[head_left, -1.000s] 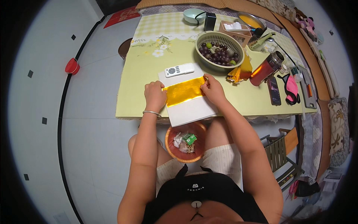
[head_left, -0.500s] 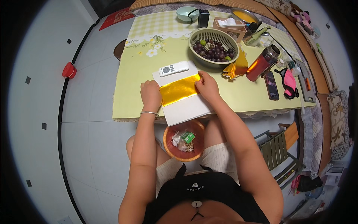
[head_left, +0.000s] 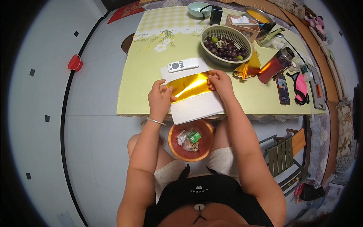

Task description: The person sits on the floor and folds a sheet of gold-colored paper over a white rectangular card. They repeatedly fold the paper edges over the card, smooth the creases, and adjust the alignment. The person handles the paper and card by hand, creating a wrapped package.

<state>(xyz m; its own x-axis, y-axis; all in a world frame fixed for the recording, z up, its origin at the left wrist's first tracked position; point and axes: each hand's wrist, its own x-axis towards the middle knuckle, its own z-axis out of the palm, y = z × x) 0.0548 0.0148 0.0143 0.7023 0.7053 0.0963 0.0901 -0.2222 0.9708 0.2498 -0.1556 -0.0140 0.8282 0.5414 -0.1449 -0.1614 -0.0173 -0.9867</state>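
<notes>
A shiny gold foil sheet [head_left: 190, 87] lies across a white pad of paper [head_left: 198, 109] at the table's near edge, bowed and catching the light. My left hand [head_left: 160, 99] holds its left end, thumb over the foil and index finger lifted. At the right end my right hand [head_left: 220, 84] pinches the foil's upper corner between thumb and fingers. Just beyond the foil, a white remote control [head_left: 183, 65] rests on the pad. More folded gold foil sheets [head_left: 247, 67] sit to the right, beside a colander.
The colander [head_left: 207, 54] holds dark grapes [head_left: 226, 49]. Further right stand a red thermos [head_left: 275, 66], a phone [head_left: 282, 89] and a pink-and-black eye mask [head_left: 300, 87]. Below the table edge, a round bin [head_left: 173, 145] with litter sits between my knees. A folding chair [head_left: 281, 157] stands right.
My left hand has loosened from a fist, its fingers spreading at the foil's left end. The foil has shifted up on the pad and now bows. The view has moved slightly left.
</notes>
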